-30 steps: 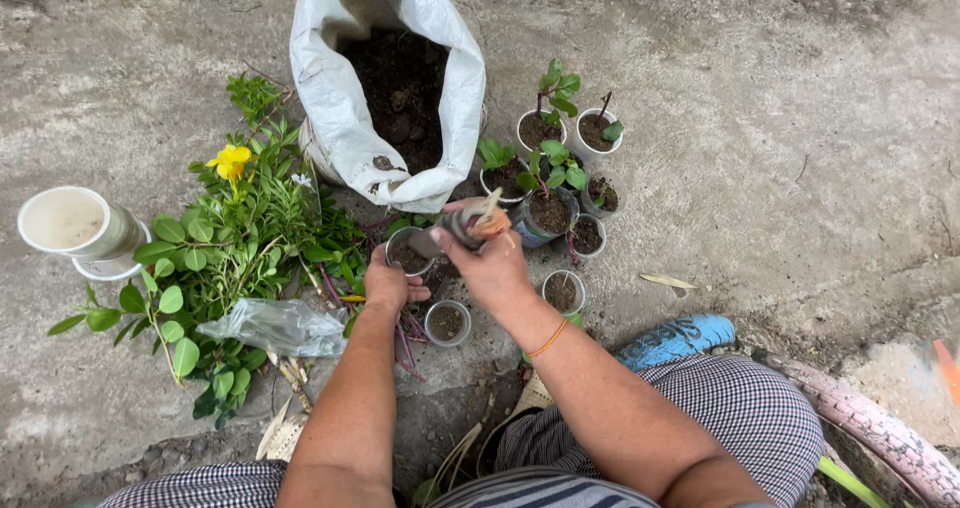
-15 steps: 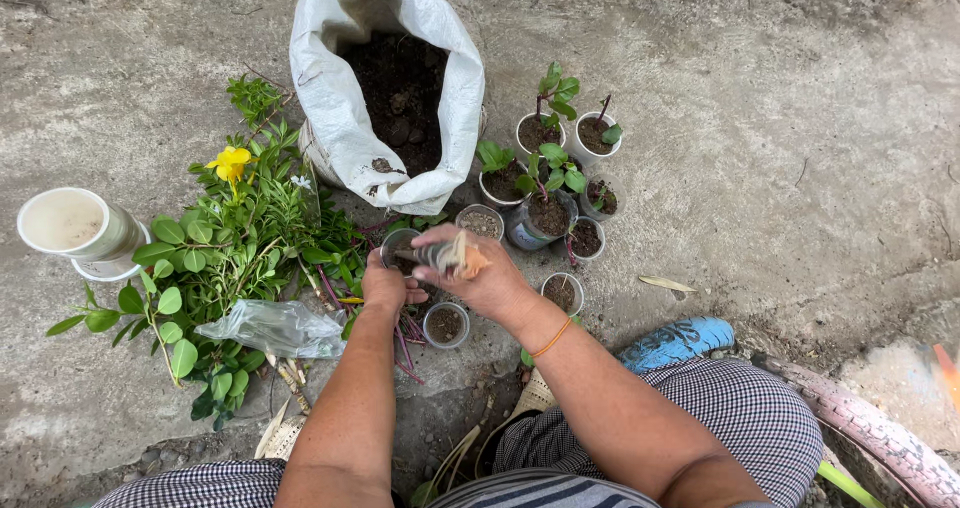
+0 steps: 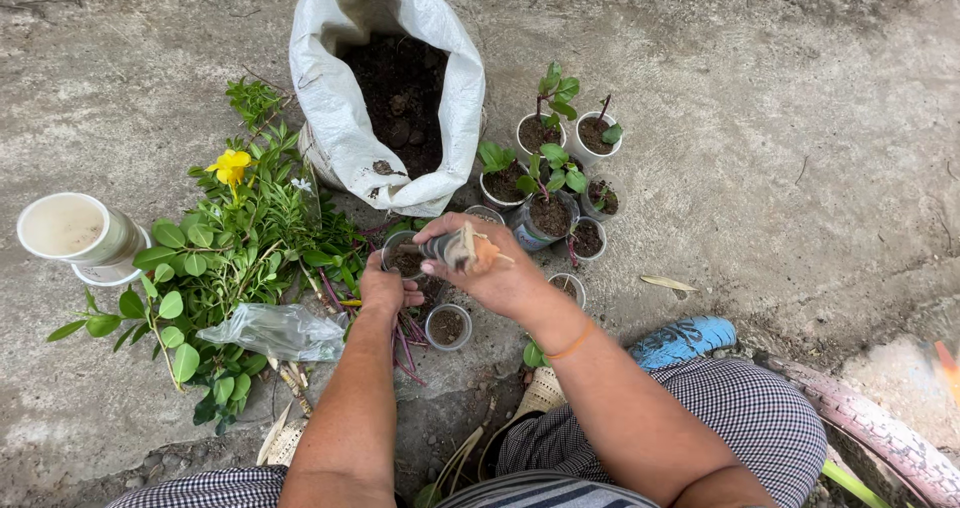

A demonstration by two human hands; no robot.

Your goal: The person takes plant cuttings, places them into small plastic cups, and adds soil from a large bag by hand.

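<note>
My right hand (image 3: 492,270) grips a small tool with an orange handle (image 3: 462,249), its end pointing left over a small soil-filled cup (image 3: 403,258). My left hand (image 3: 385,292) holds that cup by its near rim, fingers curled on it. Another small cup of soil (image 3: 447,325) stands on the ground just below the two hands. Purple-red stems (image 3: 408,334) lie beside it.
An open white sack of dark soil (image 3: 385,88) stands at the top. Several small pots with seedlings (image 3: 552,183) cluster at its right. Leafy cuttings with a yellow flower (image 3: 232,238) lie left, with a clear plastic bag (image 3: 278,330) and stacked white cups (image 3: 78,234). A blue sandal (image 3: 684,339) lies right.
My right hand has come down and left with the tool, from over the seedling pots to the cup that my left hand holds. The left hand has barely moved.
</note>
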